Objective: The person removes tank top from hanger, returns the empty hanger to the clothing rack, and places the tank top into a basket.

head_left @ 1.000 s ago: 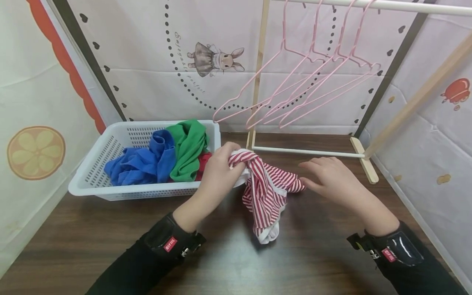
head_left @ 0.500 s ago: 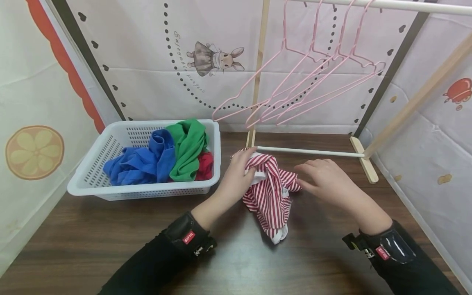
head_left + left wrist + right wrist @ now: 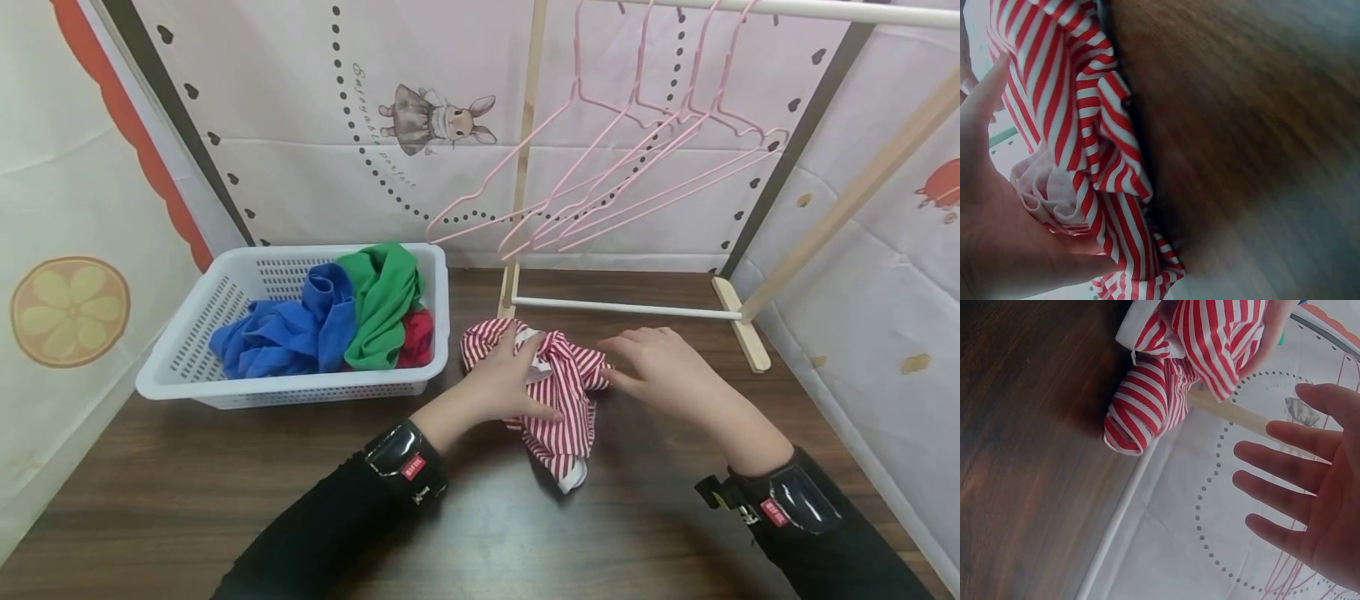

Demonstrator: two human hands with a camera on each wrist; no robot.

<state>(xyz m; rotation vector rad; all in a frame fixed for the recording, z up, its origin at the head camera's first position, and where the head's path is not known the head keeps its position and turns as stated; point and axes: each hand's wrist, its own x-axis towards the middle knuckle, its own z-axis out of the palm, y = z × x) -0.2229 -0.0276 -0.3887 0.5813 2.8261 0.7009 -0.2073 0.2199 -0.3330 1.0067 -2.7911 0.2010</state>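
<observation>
A red-and-white striped garment (image 3: 573,400) lies crumpled on the wooden table, partly folded over itself. My left hand (image 3: 501,387) rests on it with spread fingers, the thumb lying across the stripes. Seen from the left wrist, a white inner part of the cloth (image 3: 1050,187) bunches up beside the palm of that hand (image 3: 1004,231). To the right, my right hand (image 3: 663,362) hovers by the garment's short striped end. The right wrist view shows this hand (image 3: 1329,481) with fingers apart and nothing in them, away from the cloth (image 3: 1141,400).
A white perforated basket (image 3: 300,390) at the left holds blue (image 3: 281,333), green (image 3: 384,308) and red (image 3: 416,337) cloths. Several pink hangers (image 3: 558,192) hang from a white rail (image 3: 847,10) behind. The rack's low bar (image 3: 622,308) and wooden foot (image 3: 738,325) stand beyond the hands.
My left hand has carried the gathered end of the striped garment right, away from the basket, set it down and spread its fingers over it. The right hand has hardly moved.
</observation>
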